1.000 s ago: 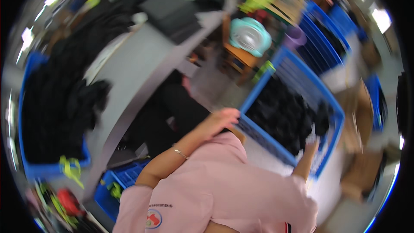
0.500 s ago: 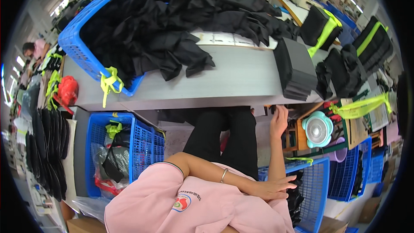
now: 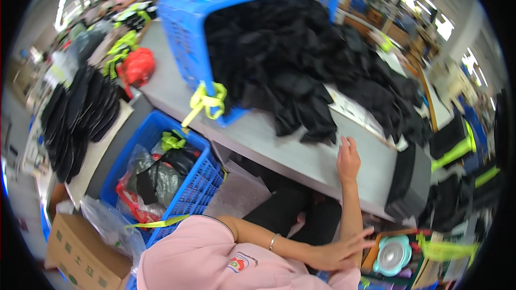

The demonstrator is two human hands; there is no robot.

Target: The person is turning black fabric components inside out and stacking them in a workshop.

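My left arm, with a bracelet at the wrist, reaches across my front. My left hand (image 3: pixel 341 251) lies against my right forearm near the elbow, its fingers apart and nothing in them. My right forearm points up, and my right hand (image 3: pixel 349 160) is raised over the front part of the grey table (image 3: pixel 344 166) with its fingers stretched out, empty. Just beyond it, a heap of black fabric pieces (image 3: pixel 290 70) spills from a tipped blue plastic basket (image 3: pixel 185 37) onto the tabletop. A yellow-green strip (image 3: pixel 207 101) is tied to the basket's rim.
A second blue basket (image 3: pixel 188 193) with plastic bags stands below at left, beside a cardboard box (image 3: pixel 88 249). Stacked dark pieces (image 3: pixel 408 182) sit at the table's right end. A turquoise fan (image 3: pixel 392 255) is lower right. Black curved pieces (image 3: pixel 80 121) and a red bag (image 3: pixel 138 67) lie left.
The view has swung to the left, so the table now slants and the cardboard box shows. My raised right hand now appears over the tabletop; my left hand still rests by the right forearm.
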